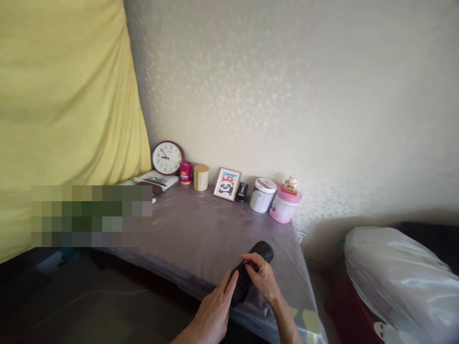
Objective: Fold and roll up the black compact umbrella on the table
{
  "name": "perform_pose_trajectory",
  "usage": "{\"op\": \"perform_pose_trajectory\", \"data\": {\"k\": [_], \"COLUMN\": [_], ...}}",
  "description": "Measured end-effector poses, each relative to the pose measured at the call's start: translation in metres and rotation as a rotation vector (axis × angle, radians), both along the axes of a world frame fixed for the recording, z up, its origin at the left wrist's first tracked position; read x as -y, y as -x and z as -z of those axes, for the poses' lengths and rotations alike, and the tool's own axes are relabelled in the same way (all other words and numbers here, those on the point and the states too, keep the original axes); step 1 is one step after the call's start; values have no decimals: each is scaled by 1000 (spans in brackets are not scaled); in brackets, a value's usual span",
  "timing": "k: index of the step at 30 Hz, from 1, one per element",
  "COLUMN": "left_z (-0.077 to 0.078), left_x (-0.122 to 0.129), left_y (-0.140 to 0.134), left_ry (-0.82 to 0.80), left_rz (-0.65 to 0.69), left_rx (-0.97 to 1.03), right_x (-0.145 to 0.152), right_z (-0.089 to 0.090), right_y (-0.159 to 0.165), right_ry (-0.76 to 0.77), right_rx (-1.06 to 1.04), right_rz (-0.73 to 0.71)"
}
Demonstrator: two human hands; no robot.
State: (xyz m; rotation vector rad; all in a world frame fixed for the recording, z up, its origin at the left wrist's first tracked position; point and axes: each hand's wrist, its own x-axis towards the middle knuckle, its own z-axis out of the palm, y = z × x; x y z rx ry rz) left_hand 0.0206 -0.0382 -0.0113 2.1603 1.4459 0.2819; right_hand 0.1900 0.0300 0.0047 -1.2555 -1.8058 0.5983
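Note:
A black folded umbrella [263,249], long and soft-looking, lies slanted near the front right corner of the table. My left hand [217,306] grips its near end from the left, the fingers stretched along its side and the thumb out of sight. Over its middle, my right hand [261,276] has thumb and forefinger pinched together against the black cloth. Whatever small part sits in that pinch is too dark to make out. The umbrella's lower end is partly hidden behind my left hand.
Along the wall on the covered table [186,224] stand a round clock [168,157], a red can [185,173], a yellow-lidded tin [201,178], a panda picture [227,184], a black gadget [241,192], a white tub [263,196] and a pink-lidded tub [284,208]. Right: a plastic-wrapped bundle [398,267].

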Motion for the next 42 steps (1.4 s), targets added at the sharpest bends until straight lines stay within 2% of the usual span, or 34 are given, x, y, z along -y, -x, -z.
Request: {"op": "perform_pose_trajectory", "data": {"k": [5,9,14,19,23,29,32,35,37,39,42], "left_z": [2,5,-3,-1,4,1,0,1,2,3,4], "left_x": [1,-1,-1,-2,-6,-19,-23,-20,-17,-14,-17], "left_y": [-1,-2,0,1,6,24,32,35,33,31,30], "left_ry": [-8,-2,4,-9,30,230,190,4,-107,-150,-130], "left_rz": [-9,-24,-11,-29,-107,-145,-218,-278,-258,-198,-155], "left_rx": [-9,2,-33,11,242,382,375,280,134,-33,-187], "right_x": [2,5,19,32,35,39,41,41,41,40,39], "right_z": [1,-5,-10,7,24,33,33,36,39,43,48], "right_y": [0,-4,-35,-82,-97,-94,-94,-93,-93,-93,-93], "right_ry": [70,124,202,260,269,270,254,243,239,229,192], "right_rx": [-105,-232,-366,-498,-594,-552,-529,-502,-488,-469,-430], "right_rz": [2,7,110,371,534,545,524,502,486,475,474]}}
